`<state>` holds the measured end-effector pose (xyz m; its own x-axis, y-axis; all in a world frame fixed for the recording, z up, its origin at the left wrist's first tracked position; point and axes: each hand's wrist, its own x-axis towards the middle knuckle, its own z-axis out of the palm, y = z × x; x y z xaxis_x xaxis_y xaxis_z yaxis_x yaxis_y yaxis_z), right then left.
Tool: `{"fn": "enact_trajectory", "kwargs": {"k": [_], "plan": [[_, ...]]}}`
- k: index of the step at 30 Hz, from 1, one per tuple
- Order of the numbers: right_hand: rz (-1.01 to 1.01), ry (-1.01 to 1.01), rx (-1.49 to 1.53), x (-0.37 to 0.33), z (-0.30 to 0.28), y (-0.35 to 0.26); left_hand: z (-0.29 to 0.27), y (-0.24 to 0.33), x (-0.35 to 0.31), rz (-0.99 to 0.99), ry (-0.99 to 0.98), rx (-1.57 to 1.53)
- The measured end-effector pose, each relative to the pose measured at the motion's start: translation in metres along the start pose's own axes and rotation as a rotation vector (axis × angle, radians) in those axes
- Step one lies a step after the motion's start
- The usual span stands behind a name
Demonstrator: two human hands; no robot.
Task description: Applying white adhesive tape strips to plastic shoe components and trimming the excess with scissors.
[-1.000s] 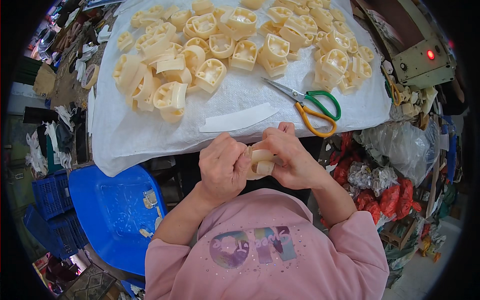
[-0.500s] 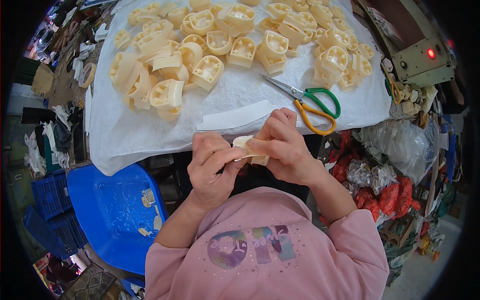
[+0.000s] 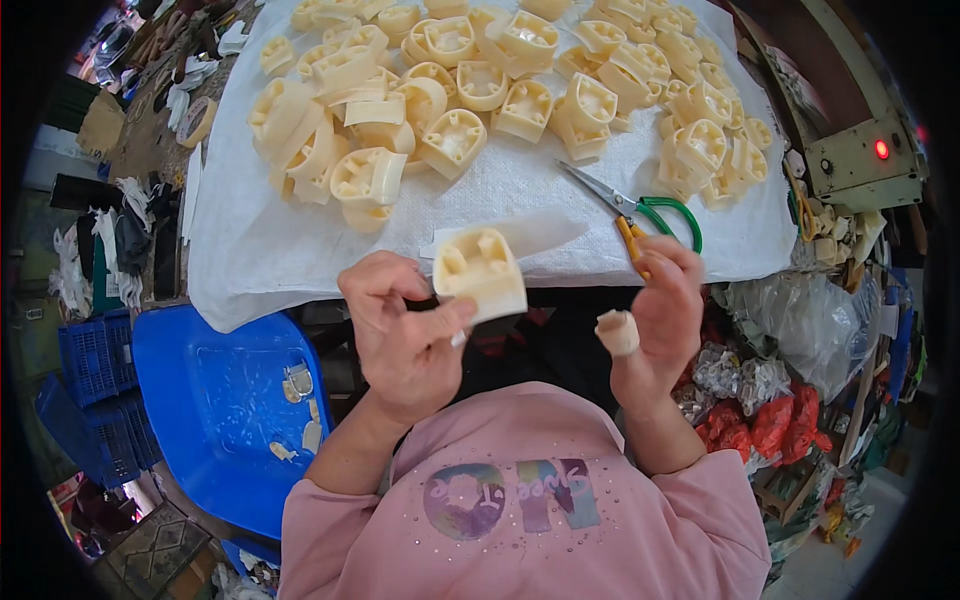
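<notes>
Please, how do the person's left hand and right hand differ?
The left hand holds a cream plastic part; the right hand appears empty. The right thumb wears a pale covering; the left thumb shows none. The right hand is nearer the scissors than the left. Both hands are ungloved.

Bench [image 3: 230, 255] under white woven sheet [image 3: 480, 200]: cream moulded parts [image 3: 525, 110], many, heaped; scissors [image 3: 622, 205], green-and-yellow handled; white strip [image 3: 548, 233], near front edge.
</notes>
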<state>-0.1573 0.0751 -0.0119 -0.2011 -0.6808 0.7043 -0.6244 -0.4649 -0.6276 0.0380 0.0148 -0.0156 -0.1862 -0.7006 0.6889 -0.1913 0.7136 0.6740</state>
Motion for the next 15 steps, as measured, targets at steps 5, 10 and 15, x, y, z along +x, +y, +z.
{"fn": "enact_trajectory", "kwargs": {"k": [5, 10, 15], "plan": [[1.005, 0.027, 0.947, -0.023, 0.015, -0.010, 0.013, 0.008, 0.004, 0.077, -0.083, -0.131], [0.872, -0.005, 0.952, -0.019, 0.015, -0.011, 0.022, 0.002, -0.006, 0.206, -0.217, -0.240], [0.877, 0.020, 0.981, -0.024, 0.010, -0.011, 0.021, 0.011, 0.000, 0.289, -0.314, -0.022]]}}
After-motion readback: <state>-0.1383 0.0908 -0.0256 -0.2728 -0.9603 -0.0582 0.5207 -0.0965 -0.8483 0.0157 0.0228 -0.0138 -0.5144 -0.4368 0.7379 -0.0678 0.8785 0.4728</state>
